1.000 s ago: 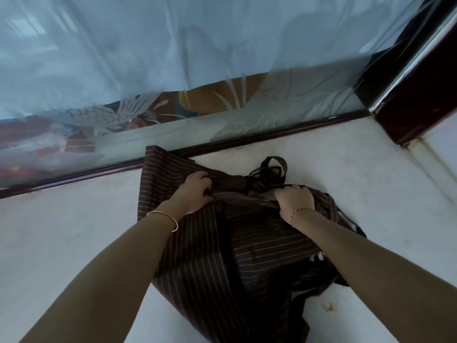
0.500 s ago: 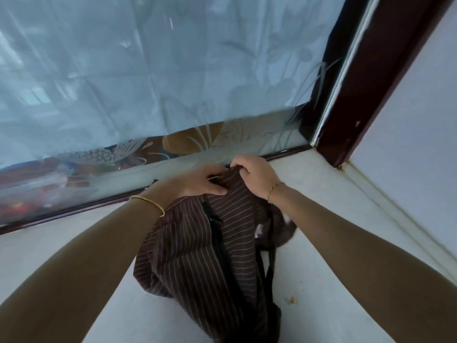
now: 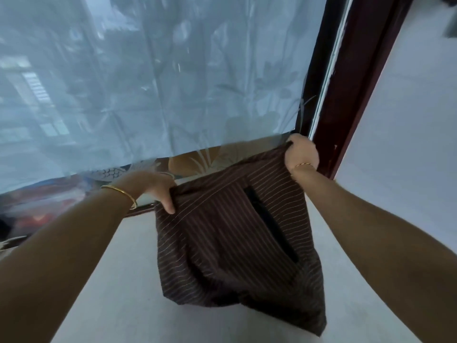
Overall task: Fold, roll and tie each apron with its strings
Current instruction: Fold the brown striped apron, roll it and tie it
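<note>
The apron, brown with thin pale stripes, is held up in the air over the pale bench, right of the middle of the scene and just in front of the sheer curtain; its top edge is stretched between the two hands, the right end higher and farther than the left; the left hand is closed on the left corner, thumb on the near face and fingers curled behind the cloth; the right hand is closed as a fist on the right corner, close to the dark window frame; the lower part sags in loose folds towards the near side, and whether it touches the bench cannot be told; a dark strip runs down the cloth, though whether it is a string or a pocket edge cannot be told, and no loose strings are seen; several risks are judged from this: since the edge is held aslant, the apron may be laid down crooked and the fold spoiled; the bunched lower part may be trapped underneath when the cloth is lowered; the hidden strings may be caught inside the folds and be out of reach for tying; the right corner may brush or snag the curtain or the frame if it is swung farther
</note>
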A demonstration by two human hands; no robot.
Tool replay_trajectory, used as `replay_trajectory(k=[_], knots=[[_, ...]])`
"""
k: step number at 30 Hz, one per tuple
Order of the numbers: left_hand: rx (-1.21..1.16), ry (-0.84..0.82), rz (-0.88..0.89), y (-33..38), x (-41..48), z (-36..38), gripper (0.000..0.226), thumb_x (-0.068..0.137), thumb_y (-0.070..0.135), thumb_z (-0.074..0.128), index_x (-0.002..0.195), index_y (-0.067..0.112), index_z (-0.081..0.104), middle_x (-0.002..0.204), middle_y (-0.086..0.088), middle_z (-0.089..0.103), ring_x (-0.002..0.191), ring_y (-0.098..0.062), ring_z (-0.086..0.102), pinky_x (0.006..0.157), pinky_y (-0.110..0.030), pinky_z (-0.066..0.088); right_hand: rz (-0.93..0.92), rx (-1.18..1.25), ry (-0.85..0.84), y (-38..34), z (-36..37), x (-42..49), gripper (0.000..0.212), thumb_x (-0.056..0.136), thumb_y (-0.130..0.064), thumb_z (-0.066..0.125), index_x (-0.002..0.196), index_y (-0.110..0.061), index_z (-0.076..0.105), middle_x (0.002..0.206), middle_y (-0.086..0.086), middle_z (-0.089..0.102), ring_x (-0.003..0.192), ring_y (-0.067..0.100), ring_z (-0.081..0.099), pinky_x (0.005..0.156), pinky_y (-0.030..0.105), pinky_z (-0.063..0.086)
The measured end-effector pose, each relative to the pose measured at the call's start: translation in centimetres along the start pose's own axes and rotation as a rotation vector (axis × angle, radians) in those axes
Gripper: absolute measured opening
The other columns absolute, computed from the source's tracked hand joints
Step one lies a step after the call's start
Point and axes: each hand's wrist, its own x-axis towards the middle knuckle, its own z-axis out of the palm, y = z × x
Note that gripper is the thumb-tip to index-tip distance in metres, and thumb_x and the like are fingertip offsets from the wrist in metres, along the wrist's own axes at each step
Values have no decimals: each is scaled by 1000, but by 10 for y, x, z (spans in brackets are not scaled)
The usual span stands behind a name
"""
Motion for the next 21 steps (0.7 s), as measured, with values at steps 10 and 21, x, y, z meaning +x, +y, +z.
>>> replay_trajectory(k=[10, 21], knots=[[-373, 992, -248, -56, -45, -8, 16, 87, 11, 55, 95, -3, 55, 104, -31, 58, 100, -43, 54, 79, -42, 41, 202, 98, -401, -7, -7, 24, 22, 86, 5, 52, 102, -1, 65, 103, 10, 64, 79, 28, 63, 63, 33, 58], [288, 1763, 214, -16, -113, -49, 38, 69, 15, 52, 105, 1, 49, 84, -23, 55, 82, -34, 47, 77, -41, 28, -275, 427, 420, -17, -27, 6, 34, 71, 13, 32, 94, -1, 52, 100, 16, 49, 90, 23, 44, 81, 24, 37]])
